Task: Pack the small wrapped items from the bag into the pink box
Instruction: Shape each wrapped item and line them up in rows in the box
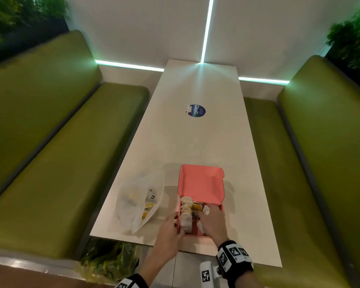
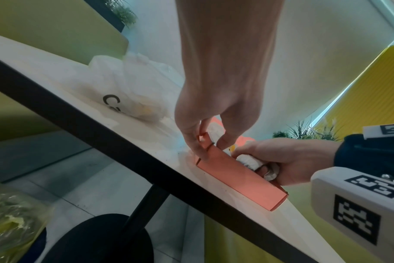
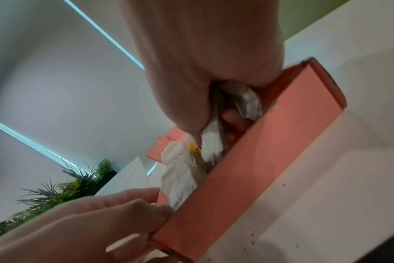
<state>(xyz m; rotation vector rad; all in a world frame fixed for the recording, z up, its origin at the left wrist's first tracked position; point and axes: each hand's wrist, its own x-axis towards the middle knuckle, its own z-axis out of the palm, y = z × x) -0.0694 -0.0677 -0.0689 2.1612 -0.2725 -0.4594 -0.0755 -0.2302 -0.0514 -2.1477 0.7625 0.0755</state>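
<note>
The pink box (image 1: 202,179) lies open near the table's front edge, its lid folded back. Several small white wrapped items (image 1: 186,213) with yellow tags fill its left side. My left hand (image 1: 178,224) pinches the box's near left corner, thumb outside the wall (image 2: 236,178) and a finger inside. My right hand (image 1: 204,214) is inside the box on the right, fingers curled round a few white wrapped items (image 3: 247,101). The translucent plastic bag (image 1: 137,202) lies left of the box, with more yellow-tagged items showing through it.
The long white table (image 1: 195,138) carries a round dark sticker (image 1: 196,110) further out. Green padded benches (image 1: 50,152) run along both sides. A yellowish plastic bag (image 1: 108,260) lies below the table's near left corner.
</note>
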